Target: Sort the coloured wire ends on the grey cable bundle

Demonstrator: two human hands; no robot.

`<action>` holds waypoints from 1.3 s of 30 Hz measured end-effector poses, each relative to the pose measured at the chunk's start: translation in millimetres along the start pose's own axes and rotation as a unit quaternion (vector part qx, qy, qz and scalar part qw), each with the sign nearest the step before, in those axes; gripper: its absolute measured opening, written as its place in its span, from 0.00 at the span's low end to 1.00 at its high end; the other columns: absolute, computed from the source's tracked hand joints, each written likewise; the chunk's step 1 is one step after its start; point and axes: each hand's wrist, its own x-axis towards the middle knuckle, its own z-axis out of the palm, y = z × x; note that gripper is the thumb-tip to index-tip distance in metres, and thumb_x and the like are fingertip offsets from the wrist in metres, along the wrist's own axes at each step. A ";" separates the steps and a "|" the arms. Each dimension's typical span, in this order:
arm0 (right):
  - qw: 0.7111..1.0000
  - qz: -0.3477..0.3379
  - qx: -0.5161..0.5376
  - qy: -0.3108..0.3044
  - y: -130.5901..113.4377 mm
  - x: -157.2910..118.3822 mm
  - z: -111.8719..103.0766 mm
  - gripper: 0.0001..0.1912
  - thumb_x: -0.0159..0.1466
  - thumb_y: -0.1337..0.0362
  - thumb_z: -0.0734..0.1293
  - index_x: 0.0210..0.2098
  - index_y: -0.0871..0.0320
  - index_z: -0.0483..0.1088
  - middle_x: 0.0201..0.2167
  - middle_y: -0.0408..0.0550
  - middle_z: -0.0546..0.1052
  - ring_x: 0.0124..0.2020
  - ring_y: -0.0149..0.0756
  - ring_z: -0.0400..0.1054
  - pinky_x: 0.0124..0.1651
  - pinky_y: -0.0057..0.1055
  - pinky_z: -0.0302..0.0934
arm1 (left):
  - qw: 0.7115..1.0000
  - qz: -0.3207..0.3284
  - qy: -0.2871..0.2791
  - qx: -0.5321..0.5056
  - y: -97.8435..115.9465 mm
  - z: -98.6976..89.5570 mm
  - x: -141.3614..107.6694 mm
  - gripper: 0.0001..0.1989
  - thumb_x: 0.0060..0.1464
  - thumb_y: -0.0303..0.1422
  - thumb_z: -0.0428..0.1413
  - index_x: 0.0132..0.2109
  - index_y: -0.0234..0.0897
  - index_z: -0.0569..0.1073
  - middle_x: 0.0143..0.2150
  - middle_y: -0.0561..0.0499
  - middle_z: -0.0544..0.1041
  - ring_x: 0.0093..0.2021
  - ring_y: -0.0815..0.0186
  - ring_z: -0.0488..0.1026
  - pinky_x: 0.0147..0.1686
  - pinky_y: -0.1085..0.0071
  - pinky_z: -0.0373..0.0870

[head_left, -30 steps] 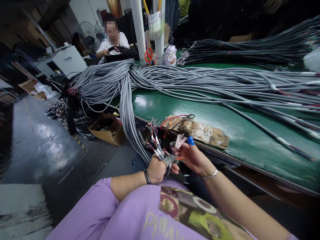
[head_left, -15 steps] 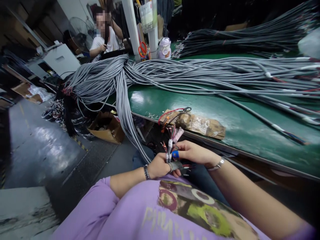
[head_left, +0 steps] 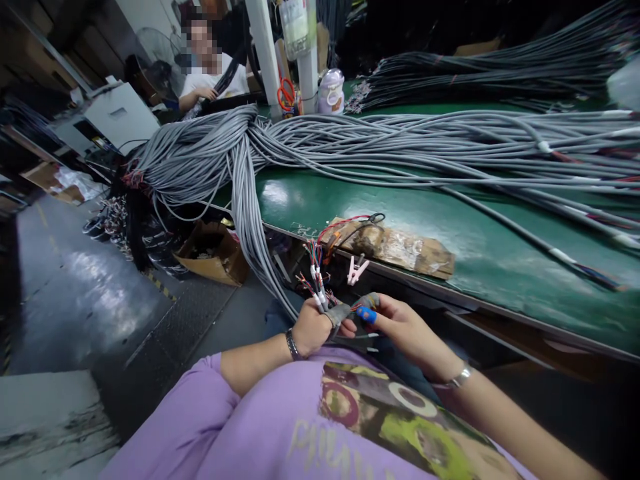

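Observation:
My left hand (head_left: 313,328) is closed round the ends of several grey cables (head_left: 320,298), whose white-banded tips and thin coloured wires (head_left: 314,255) stick up above the fist. Grey coverings wrap some fingertips. At the same height, just to the right, my right hand (head_left: 395,323) pinches red wires (head_left: 356,307) that come out beside the left thumb; blue tape wraps one finger. A pink clothes-peg-like clip (head_left: 357,270) sits at the bench edge above my right hand. The cables trail from my left hand up to the bundle hanging over the bench edge.
The large grey cable bundle (head_left: 350,143) lies along the green bench (head_left: 500,247). A taped wooden board (head_left: 410,250) with red and black leads sits near its edge. Behind are black cables (head_left: 475,80), a lilac cup (head_left: 331,93) and a co-worker (head_left: 205,80). A cardboard box (head_left: 213,257) stands below.
My right hand has moved down and right from the upright cable tips to the red wires. The cable tips lean further left, and the pink clip now shows clearly. The co-worker's arm is lower.

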 end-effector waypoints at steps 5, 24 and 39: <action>0.998 -0.052 -0.013 0.015 -2.3 4.2 9.8 0.20 0.57 0.45 0.67 0.28 0.56 0.67 0.22 0.43 0.70 0.24 0.32 0.62 0.30 0.30 0.60 | 0.996 -0.024 -0.082 -0.029 2.9 -5.7 0.3 0.23 0.38 0.47 0.66 0.28 0.27 0.75 0.23 0.42 0.77 0.22 0.62 0.75 0.26 0.66 0.73; 1.000 -0.005 0.010 0.019 1.6 3.2 25.6 0.23 0.53 0.42 0.70 0.30 0.55 0.65 0.22 0.42 0.70 0.24 0.33 0.63 0.29 0.31 0.60 | 0.999 0.014 -0.020 0.021 2.8 -5.6 -6.9 0.25 0.38 0.51 0.65 0.27 0.30 0.74 0.22 0.47 0.76 0.22 0.66 0.74 0.28 0.69 0.73; 0.993 -0.068 -0.095 0.009 -15.6 20.3 31.1 0.15 0.58 0.50 0.66 0.27 0.55 0.65 0.22 0.44 0.71 0.23 0.34 0.63 0.26 0.31 0.60 | 0.998 0.055 -0.026 0.011 2.6 -9.3 -2.7 0.22 0.36 0.47 0.67 0.25 0.31 0.74 0.20 0.54 0.70 0.23 0.72 0.67 0.27 0.73 0.66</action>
